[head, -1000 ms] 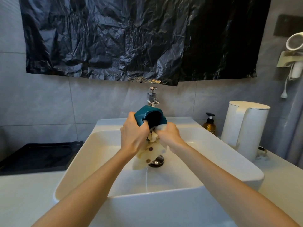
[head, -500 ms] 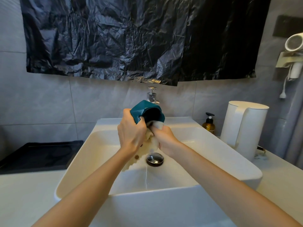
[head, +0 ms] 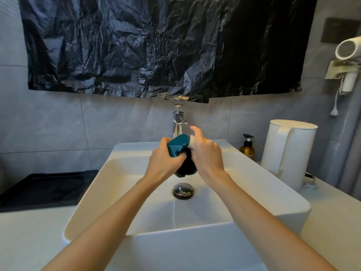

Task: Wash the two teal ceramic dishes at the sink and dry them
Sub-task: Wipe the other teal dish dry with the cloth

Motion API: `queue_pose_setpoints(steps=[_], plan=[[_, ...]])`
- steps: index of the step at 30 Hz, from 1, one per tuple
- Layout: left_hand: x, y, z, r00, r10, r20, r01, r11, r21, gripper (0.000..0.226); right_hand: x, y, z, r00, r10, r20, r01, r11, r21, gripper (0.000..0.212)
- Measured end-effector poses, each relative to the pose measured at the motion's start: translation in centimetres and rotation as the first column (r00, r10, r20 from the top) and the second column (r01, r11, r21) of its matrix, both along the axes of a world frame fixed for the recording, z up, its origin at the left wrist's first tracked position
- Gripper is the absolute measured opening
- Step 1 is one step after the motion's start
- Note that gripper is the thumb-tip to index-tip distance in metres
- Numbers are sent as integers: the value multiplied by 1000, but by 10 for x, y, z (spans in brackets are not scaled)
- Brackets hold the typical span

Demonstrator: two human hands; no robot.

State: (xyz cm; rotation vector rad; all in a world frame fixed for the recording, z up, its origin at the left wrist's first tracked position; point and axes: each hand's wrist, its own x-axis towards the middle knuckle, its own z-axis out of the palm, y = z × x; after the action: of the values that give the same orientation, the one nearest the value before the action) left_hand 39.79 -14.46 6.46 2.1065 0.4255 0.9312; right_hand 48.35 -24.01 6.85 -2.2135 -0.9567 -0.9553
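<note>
Over the sink basin, left hand wraps closed around teal dish, held tilted, dark opening facing down-right. Right hand presses a pale cloth against the dish's upper edge, fingers curled on it, index finger raised; cloth mostly hidden, probably bunched inside. Risk: the glazed ceramic is likely wet, so a one-hand grip could slip under the wiping push, dropping it onto the hard basin near the drain and chipping it. Dish sits between both hands, touching each, just below the faucet. Second dish not in view
</note>
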Motion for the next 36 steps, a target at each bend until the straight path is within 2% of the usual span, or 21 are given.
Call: queue_pose_setpoints(steps=[2, 6, 8, 10, 11, 12, 14, 15, 16, 17, 18, 20, 22, 24, 25, 27, 30, 32, 35, 36], plan=[[-3, 1, 1, 997, 67, 24, -69, 996, 63, 18, -3, 1, -1, 998, 65, 1, -65, 996, 65, 50], [-4, -1, 3, 985, 131, 111, -124, 990, -70, 10, -12, 7, -4, 964, 175, -200, -114, 953, 282, 48], [-3, -1, 4, 975, 160, 156, -137, 979, -152, 11, -14, 14, -6, 903, 243, -355, -101, 921, 375, 39], [-4, 0, 4, 966, 183, 181, -152, 973, -177, 13, -15, 20, -9, 823, 268, -501, -67, 921, 383, 23], [-4, 1, 4, 964, 193, 185, -162, 972, -173, 13, -16, 22, -11, 761, 286, -582, -41, 917, 397, 19], [-5, 2, 4, 961, 200, 189, -169, 971, -167, 14, -17, 24, -13, 646, 345, -681, -15, 897, 441, 17], [-5, 2, 4, 957, 205, 205, -179, 974, -136, 13, -20, 24, -15, 279, 523, -805, 21, 835, 549, 20], [-5, 2, 4, 956, 203, 210, -184, 977, -108, 12, -19, 24, -16, 144, 579, -802, 31, 808, 589, 20], [-6, 1, 3, 957, 199, 210, -185, 979, -81, 12, -19, 22, -17, 98, 598, -796, 22, 798, 602, 20], [-5, 1, 3, 959, 192, 207, -182, 981, -66, 12, -17, 22, -16, 111, 599, -793, 10, 797, 604, 21], [-5, 1, 3, 962, 185, 202, -174, 982, -68, 13, -15, 22, -15, 204, 564, -800, -23, 820, 572, 23], [-5, 3, 3, 964, 170, 202, -150, 982, -110, 14, -11, 20, -11, 513, 426, -745, -96, 891, 444, 32], [-5, 4, 4, 964, 163, 211, -138, 982, -132, 14, -10, 16, -7, 745, 325, -582, -139, 930, 341, 50], [-5, 3, 5, 965, 148, 215, -125, 985, -118, 13, -10, 14, -5, 874, 264, -408, -165, 951, 262, 62], [-5, 2, 5, 965, 143, 220, -120, 986, -117, 11, -9, 14, -5, 896, 258, -361, -173, 952, 251, 63], [-4, 0, 5, 956, 156, 250, -130, 984, -118, 10, -11, 16, -6, 861, 313, -401, -178, 924, 339, 60], [-5, -1, 3, 937, 193, 290, -166, 979, -115, 9, -16, 24, -13, 712, 454, -535, -133, 836, 532, 35], [-6, -1, 3, 923, 219, 318, -184, 974, -136, 10, -20, 29, -16, 558, 516, -650, -99, 819, 565, 15], [-6, -1, 2, 909, 200, 365, -158, 977, -142, 15, -21, 33, -18, 256, 622, -740, -57, 774, 631, 15], [-5, 0, 0, 917, 173, 360, -135, 982, -129, 17, -19, 34, -19, 225, 629, -744, -44, 769, 637, 15]])
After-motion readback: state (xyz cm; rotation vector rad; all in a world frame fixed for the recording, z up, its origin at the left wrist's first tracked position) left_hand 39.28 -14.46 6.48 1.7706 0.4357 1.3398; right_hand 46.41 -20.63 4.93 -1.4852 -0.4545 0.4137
